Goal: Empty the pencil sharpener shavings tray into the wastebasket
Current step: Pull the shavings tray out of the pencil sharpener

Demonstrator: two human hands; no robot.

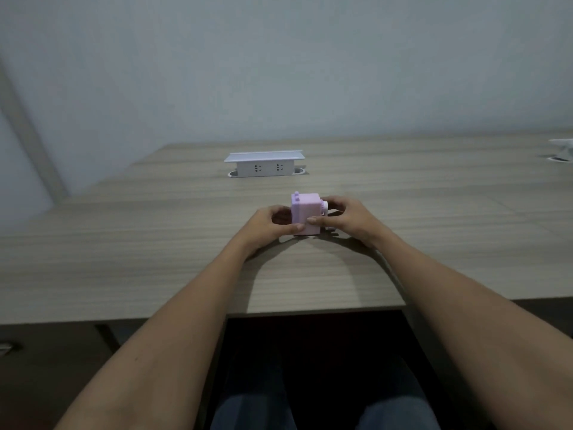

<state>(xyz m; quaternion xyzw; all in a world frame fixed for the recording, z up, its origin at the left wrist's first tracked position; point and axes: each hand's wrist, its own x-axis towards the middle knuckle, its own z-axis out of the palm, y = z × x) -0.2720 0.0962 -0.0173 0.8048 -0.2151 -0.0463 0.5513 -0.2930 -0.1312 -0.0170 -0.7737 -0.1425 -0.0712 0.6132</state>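
A small lilac pencil sharpener stands upright on the wooden desk, roughly at its middle. My left hand wraps its left side, thumb pressed low on the front face. My right hand holds its right side, fingers around the pale crank end and thumb on the front. The shavings tray cannot be told apart from the body. No wastebasket is in view.
A white pop-up power socket block sits further back on the desk. Another white fitting shows at the far right edge. The desk's front edge runs below my forearms, with my legs in the dark gap underneath. A grey wall stands behind.
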